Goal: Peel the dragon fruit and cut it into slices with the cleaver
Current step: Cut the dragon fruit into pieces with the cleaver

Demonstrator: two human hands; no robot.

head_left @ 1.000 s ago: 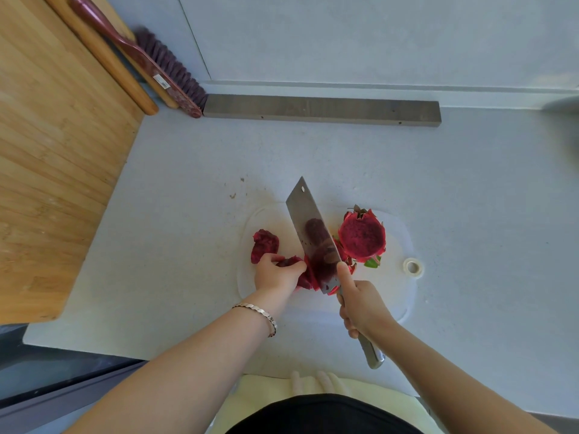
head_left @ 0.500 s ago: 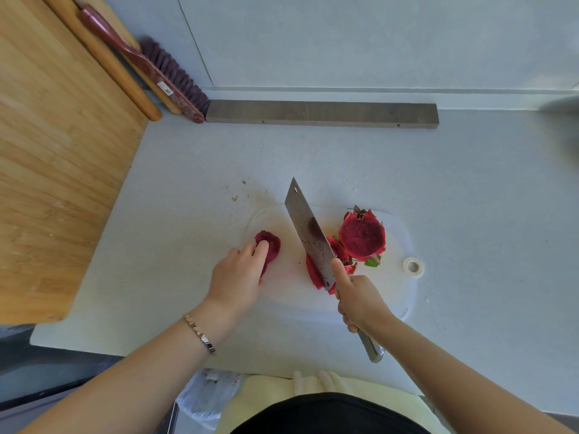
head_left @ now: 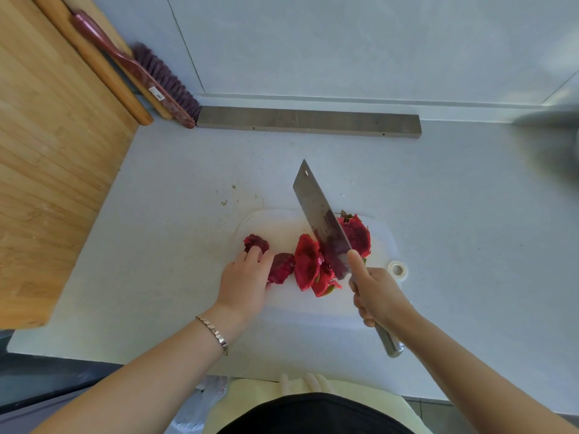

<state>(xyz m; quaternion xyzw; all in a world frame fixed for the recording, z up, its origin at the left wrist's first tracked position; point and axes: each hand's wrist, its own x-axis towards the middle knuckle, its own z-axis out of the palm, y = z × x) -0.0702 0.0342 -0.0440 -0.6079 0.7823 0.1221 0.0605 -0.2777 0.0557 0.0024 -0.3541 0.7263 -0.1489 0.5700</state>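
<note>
The right hand (head_left: 376,292) grips cleaver (head_left: 319,214); left hand (head_left: 247,280) rests, seemingly flat, on dragon fruit flesh (head_left: 280,267); brush (head_left: 141,72) label unreadable.

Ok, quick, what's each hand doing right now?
Left hand: open, fingers resting on a fruit piece.
Right hand: gripping the cleaver.

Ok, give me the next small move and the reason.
Probably bring the cleaver left, over the peeled flesh piece, to start slicing: the left hand touches that piece, and the right hand holds the blade up by the red peel.
</note>
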